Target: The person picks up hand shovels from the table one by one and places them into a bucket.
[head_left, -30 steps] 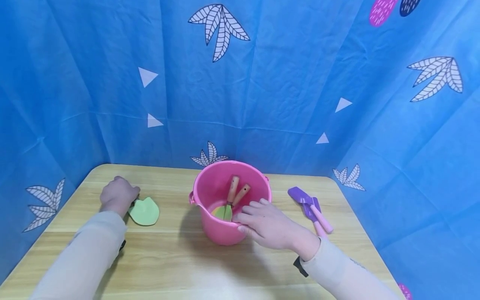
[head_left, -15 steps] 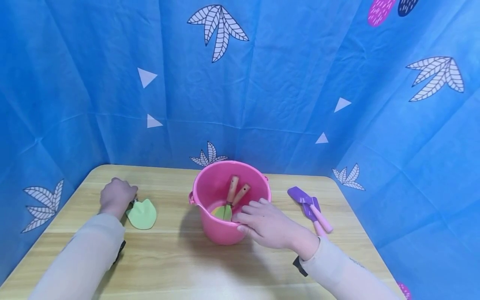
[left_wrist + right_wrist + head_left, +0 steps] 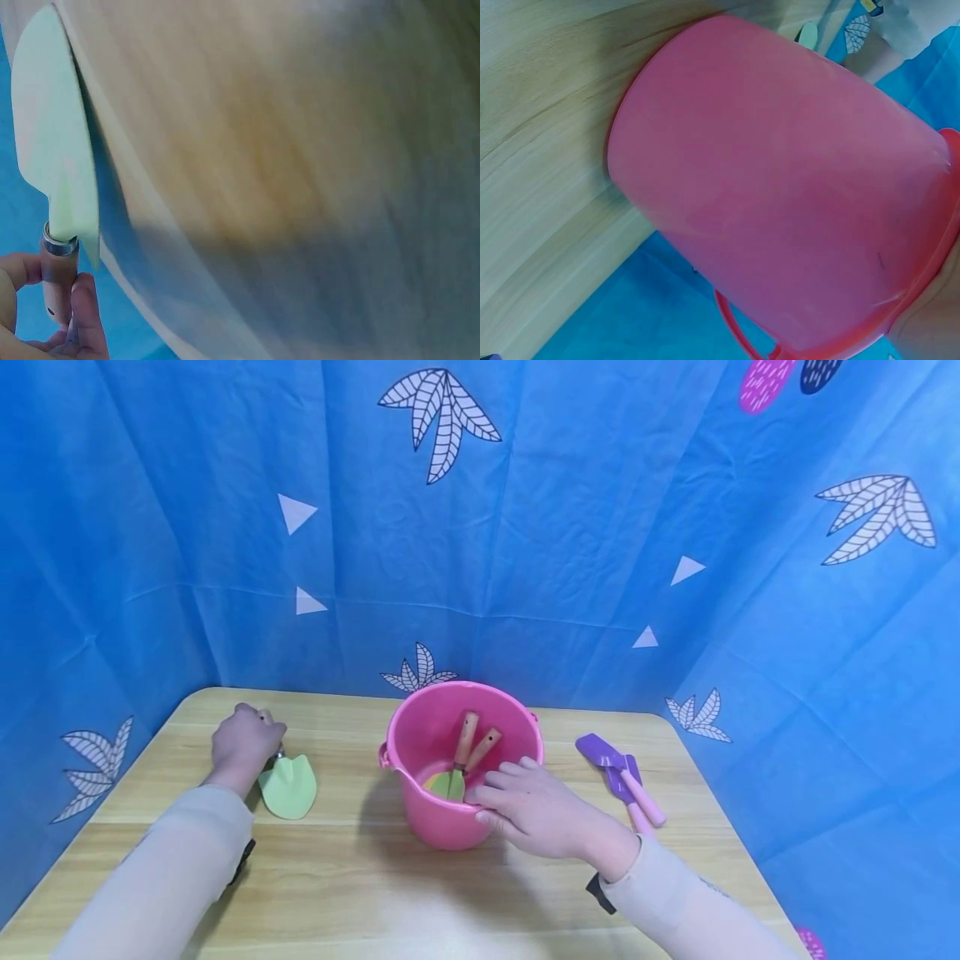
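My left hand (image 3: 246,742) pinches the short wooden handle of a light green trowel (image 3: 289,789) at the left of the table. In the left wrist view, thumb and fingers (image 3: 88,315) hold that handle just below its metal collar, and the trowel's blade (image 3: 52,112) is seen nearly edge-on. A pink bucket (image 3: 442,827) stands mid-table, and my right hand (image 3: 536,810) grips its near right rim. Inside the bucket lean a green-bladed tool (image 3: 455,783) and a second wooden handle (image 3: 482,750); their lower parts are partly hidden. The bucket's wall (image 3: 772,172) fills the right wrist view.
Two purple toy shovels (image 3: 600,752) with pink handles lie crossed on the table's right side, one partly behind my right arm. Blue patterned cloth (image 3: 570,527) hangs behind and beside the wooden table (image 3: 420,910).
The trowel has turned in my left hand, so its handle end now shows above the fingers and the blade points toward me. My right hand and the bucket have stayed put.
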{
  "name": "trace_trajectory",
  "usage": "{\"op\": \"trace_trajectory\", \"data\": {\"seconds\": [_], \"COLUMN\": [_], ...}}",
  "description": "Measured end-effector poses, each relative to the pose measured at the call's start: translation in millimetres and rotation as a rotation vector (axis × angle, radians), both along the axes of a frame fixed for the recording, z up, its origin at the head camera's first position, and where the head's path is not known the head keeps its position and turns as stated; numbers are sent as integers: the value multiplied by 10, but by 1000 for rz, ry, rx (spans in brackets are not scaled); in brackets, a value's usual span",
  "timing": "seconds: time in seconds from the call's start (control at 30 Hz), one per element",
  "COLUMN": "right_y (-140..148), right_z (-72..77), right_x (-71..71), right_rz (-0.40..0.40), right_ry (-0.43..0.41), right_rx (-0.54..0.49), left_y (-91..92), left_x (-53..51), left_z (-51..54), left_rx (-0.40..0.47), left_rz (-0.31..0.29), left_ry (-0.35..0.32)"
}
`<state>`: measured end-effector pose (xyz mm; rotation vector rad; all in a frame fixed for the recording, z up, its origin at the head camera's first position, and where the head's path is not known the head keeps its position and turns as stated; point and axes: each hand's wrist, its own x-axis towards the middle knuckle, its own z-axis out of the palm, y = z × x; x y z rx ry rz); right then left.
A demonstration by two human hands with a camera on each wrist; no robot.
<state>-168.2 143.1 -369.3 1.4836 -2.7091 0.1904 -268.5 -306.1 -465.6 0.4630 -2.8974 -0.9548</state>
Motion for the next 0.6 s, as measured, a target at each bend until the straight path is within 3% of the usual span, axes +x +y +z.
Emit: {"op": "trace_trajectory", "data": {"seconds": [0.6], "right_y": [2], "right_z": [4], "right_x": [8], "right_rz": [13], "right_ry": [23], "right_rx": [-3], "left_y": [177], "left_x": [32], "left_z": [146], "left_rx": [9], "left_rz": [25], "left_ry": [108]}}
